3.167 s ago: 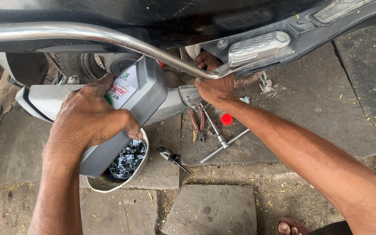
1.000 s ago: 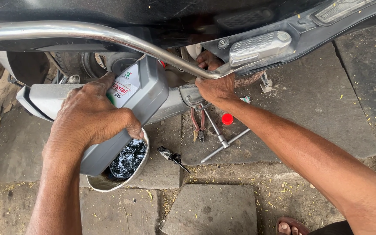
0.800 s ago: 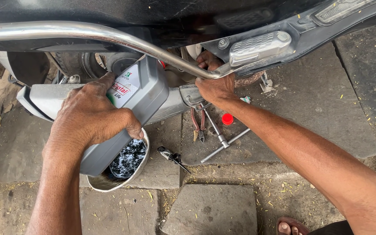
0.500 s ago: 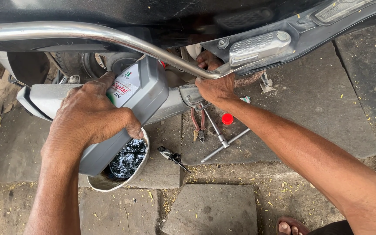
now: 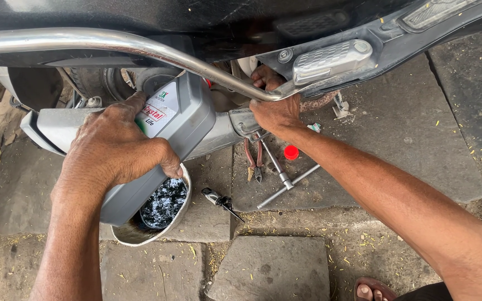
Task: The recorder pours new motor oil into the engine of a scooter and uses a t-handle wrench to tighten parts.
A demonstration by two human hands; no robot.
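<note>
My left hand [image 5: 115, 150] grips a grey plastic oil bottle [image 5: 165, 142], tilted with its neck up toward the underside of a dark scooter [image 5: 196, 17]. My right hand [image 5: 274, 108] reaches under the scooter's chrome rail [image 5: 112, 42], fingers curled at the engine opening near the bottle's neck; what they hold is hidden. A metal bowl [image 5: 157, 217] of black used oil sits on the ground right below the bottle's base.
On the stone paving lie red-handled pliers [image 5: 252, 161], a T-shaped socket wrench [image 5: 285, 181], a red bottle cap [image 5: 291, 152] and a small dark tool [image 5: 221, 200]. A silver footrest [image 5: 330, 58] juts from the scooter. A sandalled foot [image 5: 372, 290] shows at the bottom edge.
</note>
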